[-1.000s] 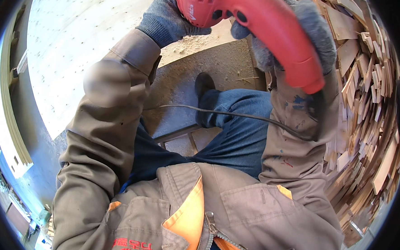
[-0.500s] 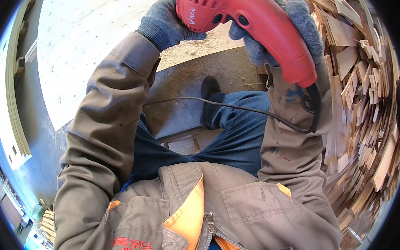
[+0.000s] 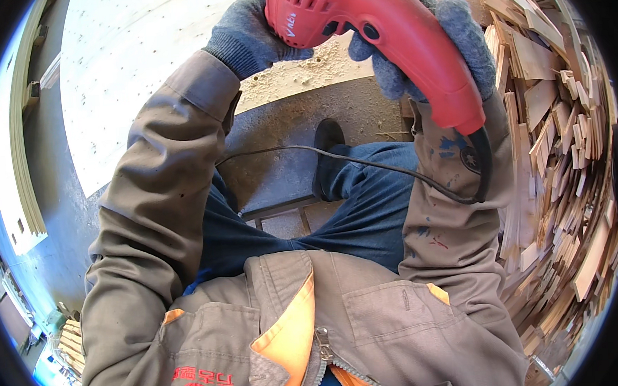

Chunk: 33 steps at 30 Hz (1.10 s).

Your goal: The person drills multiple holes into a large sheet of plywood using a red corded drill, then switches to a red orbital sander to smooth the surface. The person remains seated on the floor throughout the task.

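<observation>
At the top of the view I hold a red corded electric drill (image 3: pixel 424 57) in both gloved hands. My right hand (image 3: pixel 467 41) is wrapped round its handle, with fingers showing on either side. My left hand (image 3: pixel 248 37) is closed on the drill's body, its thumb side partly hidden behind the housing. The drill's front end lies beyond the upper edge, so its bit is not visible. A black power cord (image 3: pixel 377 163) leaves the handle's base, loops over my right sleeve and runs left across my legs. Under the drill lies a large pale board (image 3: pixel 118 84) with small holes and sawdust.
A great heap of wood offcuts (image 3: pixel 564 131) fills the right side. At the far left stands a stack of pale sheets (image 3: pixel 15 152). A grey floor (image 3: pixel 277 118) dusted with sawdust lies between the board and my legs.
The drill and both hands have shifted slightly left. My grip on the drill is the same.
</observation>
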Available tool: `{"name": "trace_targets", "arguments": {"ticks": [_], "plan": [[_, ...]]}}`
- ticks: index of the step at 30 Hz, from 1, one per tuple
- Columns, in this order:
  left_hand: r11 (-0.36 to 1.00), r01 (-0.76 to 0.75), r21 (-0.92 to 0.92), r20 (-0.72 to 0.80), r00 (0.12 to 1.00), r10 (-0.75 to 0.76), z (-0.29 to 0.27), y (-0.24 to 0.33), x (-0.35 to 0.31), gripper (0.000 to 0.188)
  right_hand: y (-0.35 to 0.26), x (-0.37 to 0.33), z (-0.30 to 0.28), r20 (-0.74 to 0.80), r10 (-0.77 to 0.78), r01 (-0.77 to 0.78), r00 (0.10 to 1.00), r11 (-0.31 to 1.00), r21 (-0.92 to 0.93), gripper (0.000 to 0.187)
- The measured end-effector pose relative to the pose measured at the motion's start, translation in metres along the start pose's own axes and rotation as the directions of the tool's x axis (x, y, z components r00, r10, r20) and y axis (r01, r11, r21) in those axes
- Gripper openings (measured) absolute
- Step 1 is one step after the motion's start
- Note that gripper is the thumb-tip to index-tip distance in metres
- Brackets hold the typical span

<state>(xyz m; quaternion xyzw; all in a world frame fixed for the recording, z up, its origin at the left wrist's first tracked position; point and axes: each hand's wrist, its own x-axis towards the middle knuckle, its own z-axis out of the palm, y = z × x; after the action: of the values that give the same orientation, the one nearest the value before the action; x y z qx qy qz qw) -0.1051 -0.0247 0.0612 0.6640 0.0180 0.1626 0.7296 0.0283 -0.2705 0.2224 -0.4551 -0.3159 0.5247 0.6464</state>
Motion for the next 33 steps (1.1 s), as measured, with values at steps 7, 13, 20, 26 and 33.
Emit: {"name": "trace_targets", "arguments": {"ticks": [7, 13, 20, 26, 33], "plan": [[0.965, -0.098, 0.244, 0.054, 0.995, 0.087, -0.005, 0.001, 0.009, 0.059, -0.018, 0.017, -0.008, 0.26, 0.071, 0.022, 0.963, 0.941, -0.337, 0.084], [0.905, 0.006, -0.424, -0.25, 0.96, -0.124, 0.005, 0.036, -0.008, 0.058, -0.013, 0.002, 0.021, -0.078, 0.097, -0.104, 0.992, 0.991, -0.087, 0.069], [0.996, -0.001, 0.089, -0.223, 0.975, 0.021, -0.029, 0.027, -0.034, 0.072, 0.0, 0.015, 0.027, -0.004, 0.068, -0.067, 0.998, 0.961, -0.268, 0.051], [0.983, 0.05, 0.174, -0.234, 0.972, -0.008, -0.031, 0.042, -0.043, 0.074, 0.008, 0.023, 0.044, -0.075, 0.152, -0.169, 0.986, 0.906, -0.388, 0.045], [0.966, 0.052, 0.252, -0.221, 0.975, 0.005, -0.07, 0.037, -0.059, 0.079, 0.028, 0.039, 0.052, -0.097, 0.218, -0.236, 0.971, 0.811, -0.535, 0.04]]}}
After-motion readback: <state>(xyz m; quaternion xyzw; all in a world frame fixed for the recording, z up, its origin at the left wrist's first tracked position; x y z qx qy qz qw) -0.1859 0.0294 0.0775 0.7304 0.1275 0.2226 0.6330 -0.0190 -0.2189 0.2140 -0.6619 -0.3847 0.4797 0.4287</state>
